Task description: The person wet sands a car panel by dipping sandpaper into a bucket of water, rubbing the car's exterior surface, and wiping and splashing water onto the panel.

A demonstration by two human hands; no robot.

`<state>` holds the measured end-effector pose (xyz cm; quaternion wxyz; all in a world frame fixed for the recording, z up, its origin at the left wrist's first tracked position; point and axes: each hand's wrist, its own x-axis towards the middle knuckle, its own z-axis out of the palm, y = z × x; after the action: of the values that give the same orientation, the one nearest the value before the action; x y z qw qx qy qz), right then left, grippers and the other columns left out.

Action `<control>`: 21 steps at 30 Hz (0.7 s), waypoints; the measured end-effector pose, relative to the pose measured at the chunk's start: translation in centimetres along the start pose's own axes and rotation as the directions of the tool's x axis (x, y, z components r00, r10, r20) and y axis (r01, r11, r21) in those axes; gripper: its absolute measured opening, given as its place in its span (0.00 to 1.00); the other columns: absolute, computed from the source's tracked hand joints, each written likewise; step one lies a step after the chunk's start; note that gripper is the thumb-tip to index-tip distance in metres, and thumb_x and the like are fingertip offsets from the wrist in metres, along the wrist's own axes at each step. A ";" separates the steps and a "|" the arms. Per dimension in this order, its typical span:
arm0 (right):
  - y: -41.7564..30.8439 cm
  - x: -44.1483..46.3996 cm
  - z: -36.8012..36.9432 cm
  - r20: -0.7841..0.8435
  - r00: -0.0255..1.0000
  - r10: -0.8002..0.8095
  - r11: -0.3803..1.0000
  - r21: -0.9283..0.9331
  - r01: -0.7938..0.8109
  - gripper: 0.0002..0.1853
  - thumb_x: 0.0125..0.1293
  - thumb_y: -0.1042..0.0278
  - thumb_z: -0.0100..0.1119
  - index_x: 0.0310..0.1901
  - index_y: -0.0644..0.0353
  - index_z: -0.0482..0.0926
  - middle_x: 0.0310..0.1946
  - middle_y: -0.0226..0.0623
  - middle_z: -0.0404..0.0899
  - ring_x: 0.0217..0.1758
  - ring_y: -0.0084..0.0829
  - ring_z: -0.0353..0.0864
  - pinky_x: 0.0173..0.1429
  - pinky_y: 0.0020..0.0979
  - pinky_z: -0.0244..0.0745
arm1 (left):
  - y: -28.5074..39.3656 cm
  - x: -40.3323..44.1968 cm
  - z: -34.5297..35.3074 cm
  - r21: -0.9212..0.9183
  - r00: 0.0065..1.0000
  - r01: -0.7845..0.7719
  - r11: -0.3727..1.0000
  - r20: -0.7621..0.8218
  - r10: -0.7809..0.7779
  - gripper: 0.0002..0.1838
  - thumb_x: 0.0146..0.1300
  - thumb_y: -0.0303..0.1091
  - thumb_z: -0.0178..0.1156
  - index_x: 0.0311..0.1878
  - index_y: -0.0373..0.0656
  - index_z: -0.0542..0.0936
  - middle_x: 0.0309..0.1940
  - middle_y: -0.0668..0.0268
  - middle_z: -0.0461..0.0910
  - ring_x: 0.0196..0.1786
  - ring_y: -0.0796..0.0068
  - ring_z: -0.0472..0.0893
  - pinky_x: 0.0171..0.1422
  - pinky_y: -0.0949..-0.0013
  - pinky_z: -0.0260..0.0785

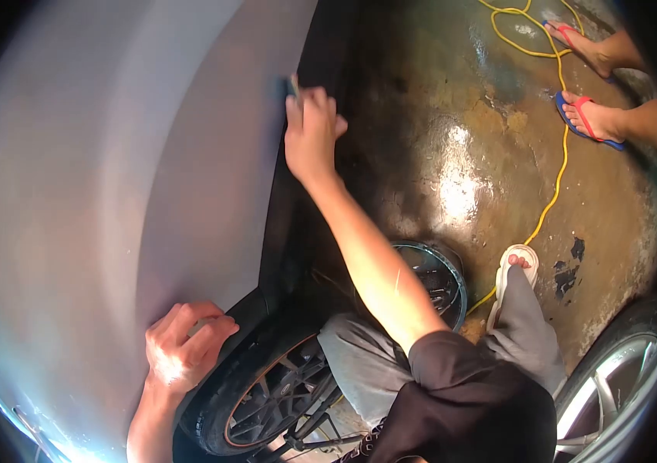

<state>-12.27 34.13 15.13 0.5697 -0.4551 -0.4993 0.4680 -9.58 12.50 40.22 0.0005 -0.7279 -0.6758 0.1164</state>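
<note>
My right hand (313,135) is closed around a small dark block-like thing with a pale upright edge (294,85). It is blurred, so its kind is unclear, and it meets the grey car panel (205,170) near the panel's edge. My left hand (188,347) rests at the lower part of this panel, just above a car wheel (274,386). Its fingers are bent and loosely apart, and nothing shows in them. My right arm reaches across the view, above my bent knee in grey trousers (363,359).
A dark round bucket (463,289) stands below my right forearm. A yellow cord (556,189) winds over the wet floor (413,185). At the upper right are another person's feet in blue and red flip-flops (591,123). Another wheel (614,378) stands at the lower right.
</note>
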 end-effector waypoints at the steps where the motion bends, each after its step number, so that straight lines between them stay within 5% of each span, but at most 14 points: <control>1: 0.0 -0.7 -0.6 0.115 0.991 0.069 0.996 0.049 -0.075 0.17 0.77 0.66 0.56 0.64 0.55 0.83 0.48 0.32 0.78 0.54 0.38 0.72 0.59 0.47 0.56 | 0.0 0.0 0.0 0.002 1.000 -0.005 1.000 -0.006 0.005 0.14 0.41 0.23 0.81 0.30 0.47 0.86 0.33 0.70 0.82 0.30 0.70 0.83 0.30 0.66 0.76; 4: 1.5 3.1 0.5 -0.060 0.996 -0.061 0.998 0.019 0.062 0.18 0.77 0.66 0.56 0.65 0.55 0.82 0.48 0.33 0.77 0.55 0.39 0.72 0.60 0.47 0.56 | 0.1 -0.3 0.0 0.003 1.000 -0.002 1.000 0.030 0.002 0.14 0.41 0.23 0.81 0.30 0.47 0.86 0.34 0.70 0.82 0.31 0.70 0.83 0.31 0.65 0.76; 10: 0.1 -1.0 -0.5 0.118 0.990 0.074 0.996 0.049 -0.081 0.20 0.76 0.65 0.57 0.66 0.54 0.82 0.47 0.32 0.76 0.57 0.39 0.73 0.61 0.48 0.55 | 0.0 0.1 0.1 -0.008 1.000 0.000 1.000 -0.005 0.000 0.14 0.41 0.23 0.81 0.31 0.47 0.86 0.34 0.70 0.82 0.32 0.70 0.84 0.32 0.66 0.77; 14: 2.1 5.9 1.0 -0.070 0.998 -0.008 1.000 0.003 0.008 0.15 0.76 0.67 0.55 0.59 0.56 0.84 0.50 0.36 0.77 0.57 0.41 0.74 0.61 0.54 0.57 | 0.0 -0.3 0.1 0.006 0.999 -0.006 1.000 0.032 0.006 0.14 0.41 0.23 0.81 0.31 0.46 0.86 0.34 0.70 0.82 0.32 0.69 0.84 0.32 0.66 0.77; 17: 4.0 12.4 -0.4 -0.127 0.991 0.046 0.999 -0.021 -0.049 0.13 0.79 0.64 0.53 0.54 0.59 0.84 0.42 0.36 0.79 0.45 0.35 0.77 0.55 0.47 0.66 | -0.3 -0.3 0.0 0.003 1.000 -0.017 1.000 -0.005 0.017 0.12 0.44 0.24 0.80 0.30 0.47 0.85 0.34 0.71 0.82 0.30 0.70 0.83 0.31 0.67 0.76; 20: 4.9 15.2 -4.7 0.197 0.975 0.102 0.709 0.673 -0.210 0.14 0.80 0.65 0.57 0.60 0.61 0.83 0.38 0.31 0.84 0.37 0.19 0.77 0.45 0.23 0.74 | -0.3 -0.2 0.0 -0.002 0.999 -0.018 1.000 -0.038 0.018 0.11 0.46 0.26 0.79 0.28 0.48 0.84 0.34 0.73 0.82 0.29 0.71 0.82 0.31 0.67 0.76; 21: 2.3 14.1 -5.1 0.257 0.956 0.140 0.703 0.655 -0.279 0.16 0.81 0.57 0.51 0.50 0.61 0.83 0.31 0.32 0.78 0.33 0.25 0.74 0.44 0.32 0.71 | -0.3 -0.3 -0.1 0.001 0.999 -0.023 1.000 -0.026 0.023 0.11 0.46 0.26 0.79 0.28 0.48 0.84 0.34 0.73 0.82 0.29 0.72 0.82 0.31 0.67 0.76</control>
<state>-6.53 48.13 14.47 0.5900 -0.2207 -0.2876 0.7214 -9.89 12.25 40.43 0.0084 -0.7371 -0.6672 0.1071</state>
